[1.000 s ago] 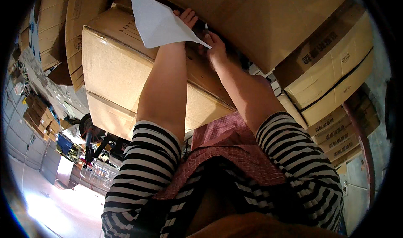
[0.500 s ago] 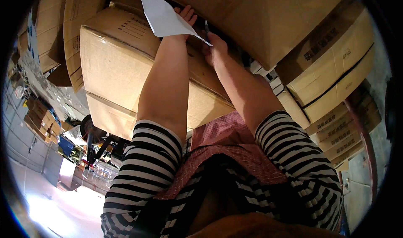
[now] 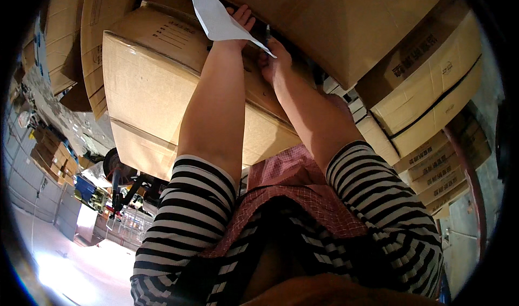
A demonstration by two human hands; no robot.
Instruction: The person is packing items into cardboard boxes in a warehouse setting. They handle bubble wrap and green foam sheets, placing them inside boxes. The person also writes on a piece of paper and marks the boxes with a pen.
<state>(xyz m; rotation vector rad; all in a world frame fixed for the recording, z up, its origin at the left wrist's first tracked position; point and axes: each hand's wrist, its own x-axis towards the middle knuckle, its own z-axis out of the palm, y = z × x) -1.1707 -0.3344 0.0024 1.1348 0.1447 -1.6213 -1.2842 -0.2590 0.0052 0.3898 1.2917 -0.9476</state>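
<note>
A white sheet of paper [image 3: 224, 22] slants across the top centre, its lower corner reaching toward my right hand. My left hand [image 3: 241, 24] is palm up behind the sheet, fingers curled at its edge; the paper hides the thumb side and part of the palm. My right hand [image 3: 277, 60] is closed around a dark pen [image 3: 267, 32], whose end points up. The paper's corner lies against or just in front of the right fingers; I cannot tell if they touch it. Both forearms reach over a large cardboard box [image 3: 151, 84].
Another big carton [image 3: 335, 25] stands beyond my hands. Stacked cartons [image 3: 432, 98] rise on the right beside a reddish pole [image 3: 467, 182]. Upright cardboard [image 3: 94, 46] leans at the left. A black wheel [image 3: 113, 165] and more boxes [image 3: 54, 155] are on the floor at left.
The paper has shifted slightly right and its sheet has tilted. The pen stands a little more upright in my right hand; both hands have barely moved.
</note>
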